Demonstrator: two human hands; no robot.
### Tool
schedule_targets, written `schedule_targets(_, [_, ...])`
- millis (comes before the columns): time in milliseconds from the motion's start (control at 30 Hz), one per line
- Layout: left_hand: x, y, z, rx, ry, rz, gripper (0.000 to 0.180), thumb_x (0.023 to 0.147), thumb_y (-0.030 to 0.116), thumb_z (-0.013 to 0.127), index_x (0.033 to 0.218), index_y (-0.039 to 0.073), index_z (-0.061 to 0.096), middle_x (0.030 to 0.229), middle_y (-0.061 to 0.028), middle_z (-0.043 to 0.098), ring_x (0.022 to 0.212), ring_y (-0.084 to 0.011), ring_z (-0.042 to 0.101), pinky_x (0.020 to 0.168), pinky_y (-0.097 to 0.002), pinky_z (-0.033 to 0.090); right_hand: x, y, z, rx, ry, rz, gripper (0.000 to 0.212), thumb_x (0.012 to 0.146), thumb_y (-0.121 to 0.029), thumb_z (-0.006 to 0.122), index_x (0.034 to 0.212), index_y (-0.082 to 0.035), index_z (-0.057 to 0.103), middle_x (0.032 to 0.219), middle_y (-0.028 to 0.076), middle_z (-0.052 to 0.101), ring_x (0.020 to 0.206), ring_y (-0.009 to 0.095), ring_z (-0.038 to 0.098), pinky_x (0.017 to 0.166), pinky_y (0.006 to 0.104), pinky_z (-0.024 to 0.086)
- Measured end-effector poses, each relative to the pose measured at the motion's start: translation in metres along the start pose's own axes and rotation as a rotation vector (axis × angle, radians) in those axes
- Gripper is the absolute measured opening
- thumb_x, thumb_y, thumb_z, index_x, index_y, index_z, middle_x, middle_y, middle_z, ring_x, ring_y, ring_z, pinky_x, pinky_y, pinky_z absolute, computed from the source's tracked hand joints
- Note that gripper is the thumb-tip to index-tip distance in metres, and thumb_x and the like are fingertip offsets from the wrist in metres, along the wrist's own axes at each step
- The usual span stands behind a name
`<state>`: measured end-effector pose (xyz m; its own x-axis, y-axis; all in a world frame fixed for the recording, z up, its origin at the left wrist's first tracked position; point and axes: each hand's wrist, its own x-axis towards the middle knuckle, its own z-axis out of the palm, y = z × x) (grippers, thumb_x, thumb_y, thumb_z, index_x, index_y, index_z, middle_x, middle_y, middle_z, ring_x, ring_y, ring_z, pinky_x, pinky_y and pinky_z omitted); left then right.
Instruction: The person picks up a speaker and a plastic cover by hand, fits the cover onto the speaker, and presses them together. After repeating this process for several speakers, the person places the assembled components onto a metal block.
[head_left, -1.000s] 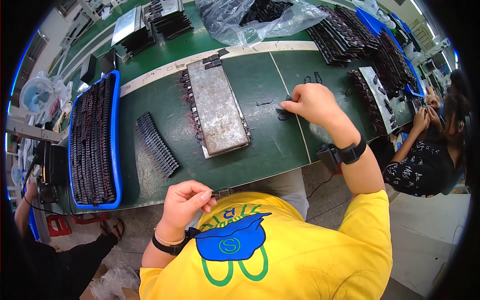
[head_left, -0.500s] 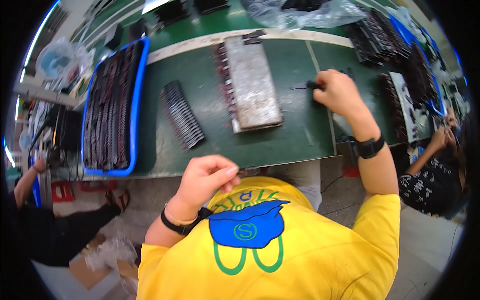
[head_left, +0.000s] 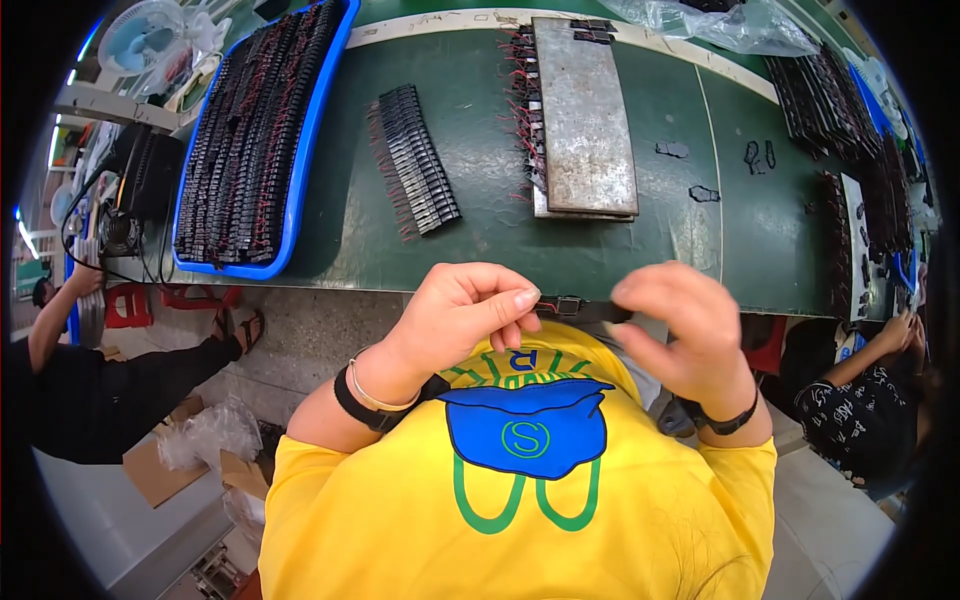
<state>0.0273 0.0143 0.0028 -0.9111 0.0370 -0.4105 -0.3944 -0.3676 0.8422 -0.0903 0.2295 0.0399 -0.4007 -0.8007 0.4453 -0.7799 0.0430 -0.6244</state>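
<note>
My left hand [head_left: 462, 315], near the table's front edge, pinches a small black part with red wires [head_left: 566, 305] between thumb and fingers. Facing it from the right, my right hand [head_left: 690, 325] is bent round a small dark piece [head_left: 618, 312] at the fingertips; motion blurs it, so its shape is unclear. Beyond my hands, a row of black parts with red wires [head_left: 418, 160] lies on the green table [head_left: 480, 130]. Right of that row, a grey metal plate [head_left: 588, 120] rests on another plate, with wired parts sticking out along its left side.
A blue tray [head_left: 296, 215] full of wired black parts stands at the left. Thin black frame-shaped pieces [head_left: 704, 194] lie right of the plate. More black parts [head_left: 815, 105] are stacked at the far right. Other people's hands [head_left: 905, 330] work at the right edge.
My right hand has come back from the table's right side toward my left hand. The view has shifted, and loose black pieces that it covered now show on the table.
</note>
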Motion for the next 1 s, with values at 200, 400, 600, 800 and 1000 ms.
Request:
schedule_targets(200, [0.001,-0.002,0.002,0.001,-0.032,-0.003,0.018,0.092,0.012,0.056,0.097,-0.004,0.063,0.079,-0.011,0.068,0.062,-0.0112,0.062,0.054,-0.0215,0.05,0.0,0.002,0.026,-0.007,-0.002,-0.003,0.031,0.061,0.003,0.072,0.09,0.001,0.06,0.088,0.015,0.065,0.074,0.03,0.065,0.062,0.034,0.052])
schedule_targets(400, [0.001,-0.003,0.002,-0.011,-0.033,-0.015,0.018,0.092,0.012,0.056,0.098,-0.004,0.063,0.079,-0.0106,0.068,0.063,-0.0116,0.063,0.055,-0.0219,0.05,-0.002,0.0,0.034,-0.014,-0.013,0.01,0.03,0.062,0.003,0.073,0.09,0.0,0.06,0.088,0.015,0.066,0.076,0.03,0.066,0.064,0.0337,0.054])
schedule_targets(600, [0.001,-0.004,0.002,-0.019,-0.047,-0.019,0.018,0.093,0.012,0.056,0.098,-0.003,0.063,0.08,-0.0105,0.068,0.064,-0.0119,0.063,0.056,-0.0221,0.051,-0.003,0.0,0.036,-0.019,-0.007,0.02,0.029,0.064,0.003,0.072,0.09,0.001,0.06,0.088,0.015,0.066,0.075,0.03,0.066,0.063,0.0334,0.054])
schedule_targets(800, [0.0,-0.004,0.002,0.011,-0.073,0.014,0.018,0.093,0.012,0.056,0.098,-0.003,0.063,0.082,-0.0105,0.068,0.066,-0.0119,0.064,0.059,-0.0228,0.052,-0.004,0.001,0.038,-0.026,0.019,0.005,0.027,0.063,0.002,0.071,0.088,0.001,0.059,0.081,0.013,0.064,0.072,0.028,0.065,0.062,0.0337,0.054])
schedule_targets(1000, [-0.005,-0.003,0.01,0.024,-0.065,0.112,0.012,0.086,0.003,0.063,0.096,-0.002,0.063,0.081,-0.0075,0.066,0.07,-0.0087,0.061,0.061,-0.0212,0.05,-0.005,0.001,0.04,-0.043,0.028,-0.045,0.029,0.063,0.003,0.071,0.089,0.002,0.059,0.083,0.015,0.064,0.069,0.029,0.065,0.06,0.0335,0.053])
